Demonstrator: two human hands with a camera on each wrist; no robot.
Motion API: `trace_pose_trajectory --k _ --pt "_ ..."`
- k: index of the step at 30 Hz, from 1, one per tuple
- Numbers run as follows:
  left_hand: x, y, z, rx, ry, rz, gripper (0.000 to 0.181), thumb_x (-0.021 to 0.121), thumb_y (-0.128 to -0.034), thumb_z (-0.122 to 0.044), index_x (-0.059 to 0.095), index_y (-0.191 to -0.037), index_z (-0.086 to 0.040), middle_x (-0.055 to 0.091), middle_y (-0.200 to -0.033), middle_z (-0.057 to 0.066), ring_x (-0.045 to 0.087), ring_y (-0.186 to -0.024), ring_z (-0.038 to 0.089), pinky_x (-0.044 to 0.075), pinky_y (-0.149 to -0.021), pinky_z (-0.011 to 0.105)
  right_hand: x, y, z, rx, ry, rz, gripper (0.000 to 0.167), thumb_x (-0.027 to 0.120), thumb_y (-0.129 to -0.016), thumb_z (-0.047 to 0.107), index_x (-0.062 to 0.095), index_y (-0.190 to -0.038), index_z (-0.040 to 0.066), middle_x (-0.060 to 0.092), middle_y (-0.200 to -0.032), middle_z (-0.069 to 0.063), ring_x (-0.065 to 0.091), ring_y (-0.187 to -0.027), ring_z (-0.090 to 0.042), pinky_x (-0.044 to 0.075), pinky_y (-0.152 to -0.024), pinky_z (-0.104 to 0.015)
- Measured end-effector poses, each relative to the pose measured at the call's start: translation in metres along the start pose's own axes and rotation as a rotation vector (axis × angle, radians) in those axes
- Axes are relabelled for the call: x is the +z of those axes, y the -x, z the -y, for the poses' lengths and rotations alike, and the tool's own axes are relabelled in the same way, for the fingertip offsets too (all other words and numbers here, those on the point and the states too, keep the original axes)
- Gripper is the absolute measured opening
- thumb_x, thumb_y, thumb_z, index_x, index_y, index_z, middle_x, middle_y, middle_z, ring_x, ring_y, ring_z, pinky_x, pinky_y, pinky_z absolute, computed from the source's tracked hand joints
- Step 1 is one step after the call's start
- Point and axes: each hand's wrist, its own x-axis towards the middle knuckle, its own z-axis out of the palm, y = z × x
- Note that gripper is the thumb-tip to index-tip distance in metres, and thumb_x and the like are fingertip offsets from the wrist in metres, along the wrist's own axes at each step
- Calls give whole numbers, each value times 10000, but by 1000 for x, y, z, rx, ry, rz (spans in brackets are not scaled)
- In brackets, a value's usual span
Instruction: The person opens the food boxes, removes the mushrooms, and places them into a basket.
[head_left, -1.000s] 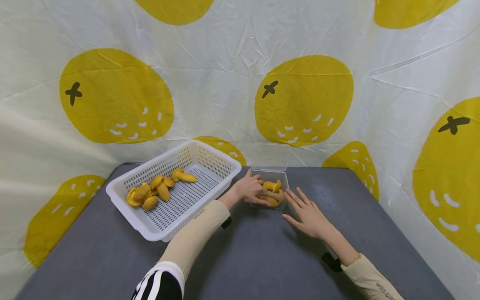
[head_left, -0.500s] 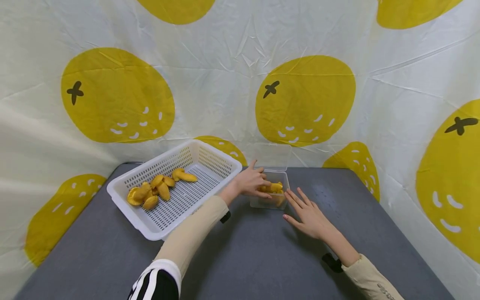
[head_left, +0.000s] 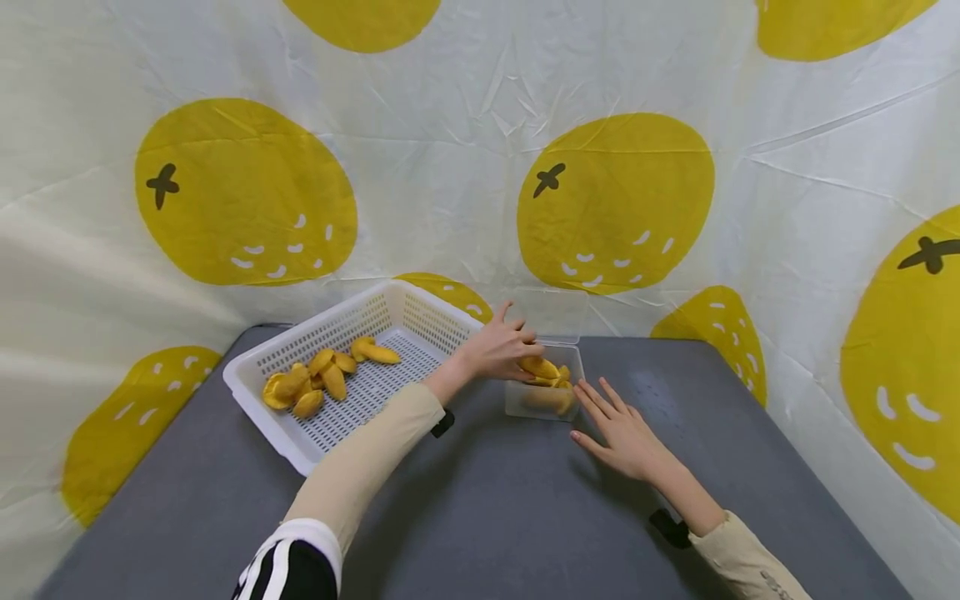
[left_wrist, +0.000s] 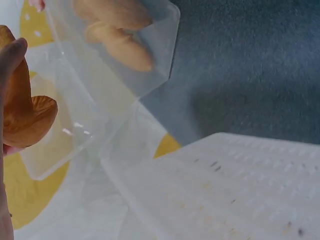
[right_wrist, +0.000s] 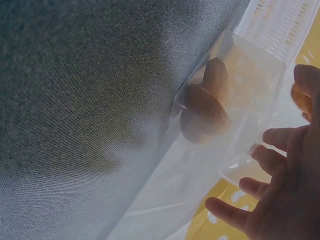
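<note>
In the head view, my left hand (head_left: 498, 350) is over the left side of a small clear plastic box (head_left: 517, 406) with its lid raised behind. Thumb and fingers pinch a yellow-orange mushroom (left_wrist: 30, 117), whose stem and flared cap show in the left wrist view. More mushrooms (head_left: 553, 400) lie inside the box, seen through its wall. My right hand (head_left: 626, 437) is at the box's right side with fingers spread. In the right wrist view its fingertips are at the box rim; firm contact is hard to tell.
A white perforated basket (head_left: 247, 383) stands to the left of the box, holding several loose mushrooms (head_left: 330, 372). Both containers are on a dark grey table (head_left: 487, 517). A white curtain (head_left: 442, 167) with yellow fruit prints hangs behind.
My left hand has moved slightly left and up from inside the box, and a mushroom now shows in its fingers. The right hand has stayed beside the box.
</note>
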Motion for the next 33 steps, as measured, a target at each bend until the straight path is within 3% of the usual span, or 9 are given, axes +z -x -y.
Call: trace_pose_trajectory --k 3,8,11,15,18,24,33 --pt "-8 5 3 19 -24 -4 371 537 -792 -552 549 -1040 -276 586 -969 -64 554 -970 193 296 -990 550 1 -1 0 -3 -7 5 706 457 -867 505 197 -1431 170 214 -1486 -66 86 -1383 -310 274 -969 -596" --pt "-23 17 8 45 -100 -66 288 512 -828 -511 541 -1003 -284 576 -919 -59 563 -921 177 338 -962 528 1 -1 -1 -7 -1 4 710 452 -866 513 220 -1426 143 218 -1484 -77 88 -1383 -309 272 -972 -595" --pt "-33 29 9 31 -146 -99 262 505 -837 -503 545 -976 -284 579 -892 -58 567 -898 174 358 -942 521 0 0 -2 -8 7 9 712 458 -866 507 209 -1428 148 217 -1484 -80 91 -1381 -315 271 -974 -594" --pt "-47 49 14 -6 -119 -102 253 540 -822 -490 549 -933 -263 576 -884 -46 550 -897 183 351 -925 538 0 0 -2 -17 9 8 709 475 -867 484 199 -1430 153 217 -1483 -86 93 -1380 -319 267 -974 -599" --pt "-56 68 21 -42 -89 -92 270 587 -798 -468 541 -932 -238 563 -903 -34 531 -907 184 330 -932 559 1 -1 -2 -27 3 -1 709 474 -868 483 194 -1431 156 218 -1482 -87 91 -1381 -315 268 -967 -606" --pt "-66 115 40 -123 -134 -65 345 624 -776 -454 556 -1016 -216 543 -937 -1 529 -880 205 304 -934 586 2 -3 -1 -36 -8 -1 715 456 -868 506 177 -1435 173 216 -1483 -82 83 -1385 -303 269 -955 -619" --pt "-54 190 63 -288 -70 43 454 665 -758 -399 564 -1145 -185 573 -948 41 525 -877 250 291 -918 634 2 -2 -4 -32 0 4 719 499 -864 456 173 -1435 164 206 -1485 -93 81 -1384 -314 246 -965 -628"
